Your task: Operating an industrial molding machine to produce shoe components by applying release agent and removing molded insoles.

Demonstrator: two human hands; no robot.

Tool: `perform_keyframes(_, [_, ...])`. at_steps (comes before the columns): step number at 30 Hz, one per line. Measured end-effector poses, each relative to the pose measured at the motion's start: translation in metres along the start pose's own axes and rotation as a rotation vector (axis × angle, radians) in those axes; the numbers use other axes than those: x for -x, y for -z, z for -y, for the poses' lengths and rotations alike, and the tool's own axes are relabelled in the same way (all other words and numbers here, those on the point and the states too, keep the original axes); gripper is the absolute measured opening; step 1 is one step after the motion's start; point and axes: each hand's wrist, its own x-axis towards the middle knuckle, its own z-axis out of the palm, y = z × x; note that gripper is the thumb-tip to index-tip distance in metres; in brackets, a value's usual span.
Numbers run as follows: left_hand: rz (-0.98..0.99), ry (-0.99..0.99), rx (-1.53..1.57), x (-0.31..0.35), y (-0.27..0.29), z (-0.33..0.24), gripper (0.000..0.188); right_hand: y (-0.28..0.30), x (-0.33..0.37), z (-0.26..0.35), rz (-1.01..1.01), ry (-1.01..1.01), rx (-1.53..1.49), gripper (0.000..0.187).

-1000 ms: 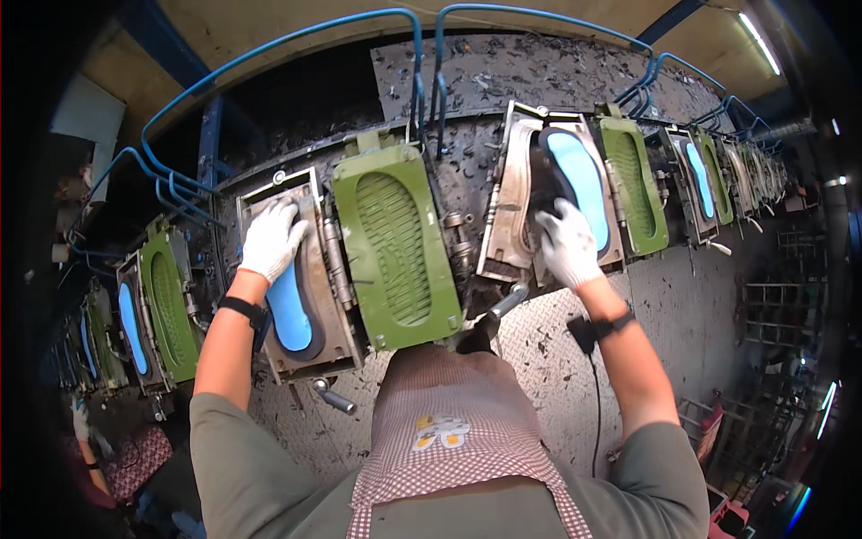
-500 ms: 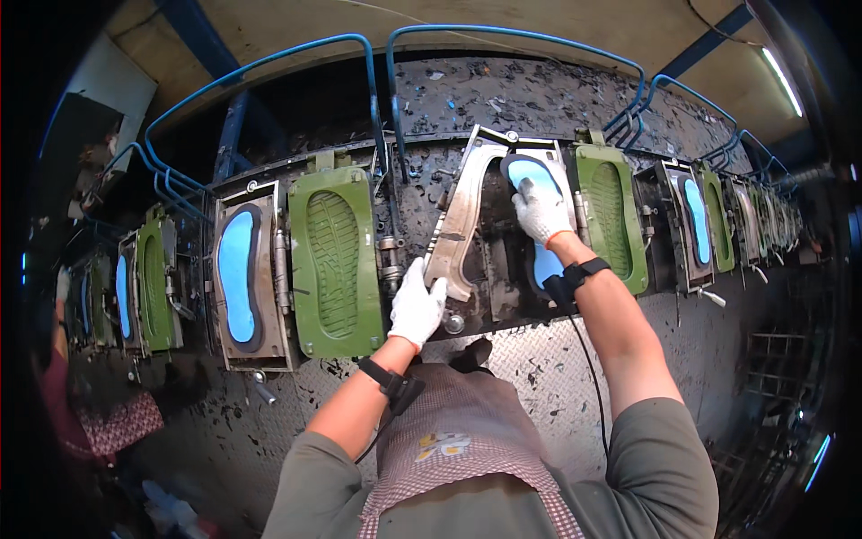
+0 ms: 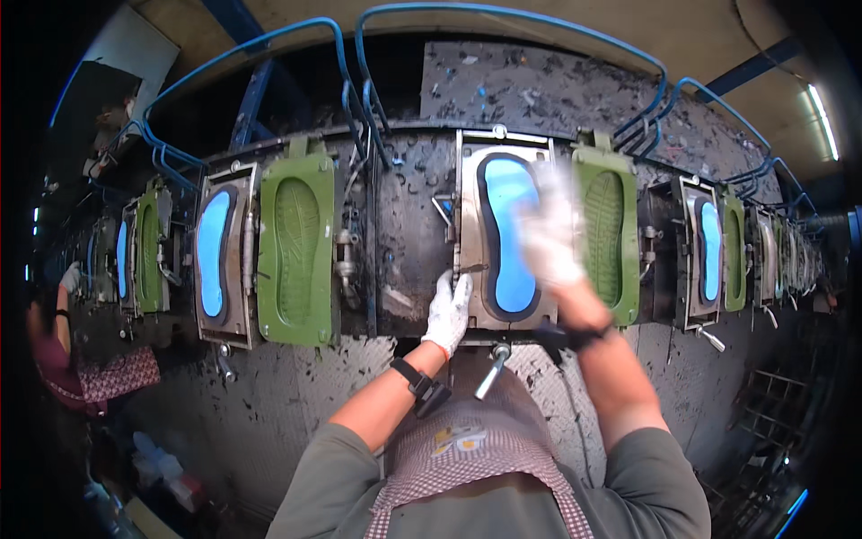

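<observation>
A blue insole-shaped piece with a dark rim [image 3: 509, 238] lies in a metal mould frame [image 3: 470, 312] in front of me. My left hand [image 3: 447, 314], in a white glove, rests at the frame's lower left corner. Its thumb and fingers are apart, touching the edge. My right hand [image 3: 552, 234], also gloved, is smeared by motion over the right side of the blue piece. Its fingers cannot be made out. Right of it stands the open green mould half [image 3: 607, 234] with a tread pattern. A metal handle [image 3: 493, 371] juts toward me below the frame.
More moulds with blue pieces [image 3: 214, 253] [image 3: 710, 250] and green halves [image 3: 296, 247] line the bench on both sides. Blue tube rails [image 3: 512, 13] arch behind. Dark scraps litter the back surface [image 3: 539, 85]. Another person's sleeve [image 3: 56, 373] shows at far left.
The tilted metal plate now lies flat, framing the blue piece. My right hand has come off that piece, moving down and blurring. My left hand shifted right with the plate's edge.
</observation>
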Motion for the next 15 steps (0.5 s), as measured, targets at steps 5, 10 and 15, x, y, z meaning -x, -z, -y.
perform_keyframes(5, [-0.329,-0.687,-0.384,0.003,-0.008,-0.005,0.065,-0.022,0.032,-0.019,0.369,-0.017,0.268,0.052])
perform_keyframes(10, [0.111,-1.290,-0.674,0.001,-0.002,-0.031,0.043,-0.003,0.038,-0.010,0.348,-0.007,0.066,0.041])
perform_keyframes(15, [0.137,-1.276,-0.651,0.000,-0.007,-0.027,0.041,-0.051,-0.025,-0.013,0.450,0.099,0.420,0.035])
